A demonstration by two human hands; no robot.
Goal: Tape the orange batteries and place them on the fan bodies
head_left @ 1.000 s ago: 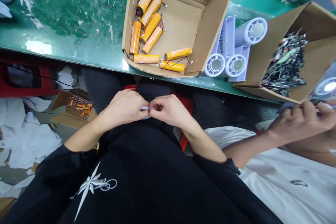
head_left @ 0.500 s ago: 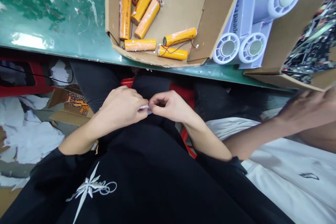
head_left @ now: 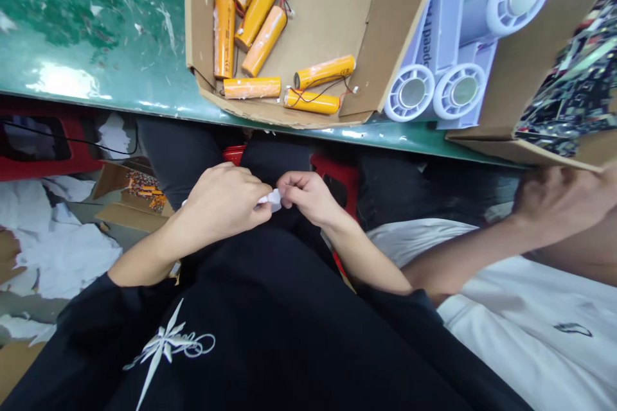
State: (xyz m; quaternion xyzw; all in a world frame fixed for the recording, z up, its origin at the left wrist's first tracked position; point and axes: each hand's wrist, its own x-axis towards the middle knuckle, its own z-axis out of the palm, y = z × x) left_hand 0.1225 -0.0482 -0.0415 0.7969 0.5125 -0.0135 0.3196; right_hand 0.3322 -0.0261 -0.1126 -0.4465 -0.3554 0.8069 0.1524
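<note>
Eight cells (head_left: pixel 252 87) show beyond my grip; my left hand (head_left: pixel 224 198) pinches a white scrap (head_left: pixel 275 200), my right hand (head_left: pixel 313 200) nearly closed at its edge; what remains, I cannot tell.

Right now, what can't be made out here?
All in the head view:
Part of the white piece: hidden by the left hand.
Whether the right hand grips it: too small.
The other person's hand: blurred.
Box of orange cylinders: cut off by the top edge.
Box of dark parts: cut off, right edge.
</note>
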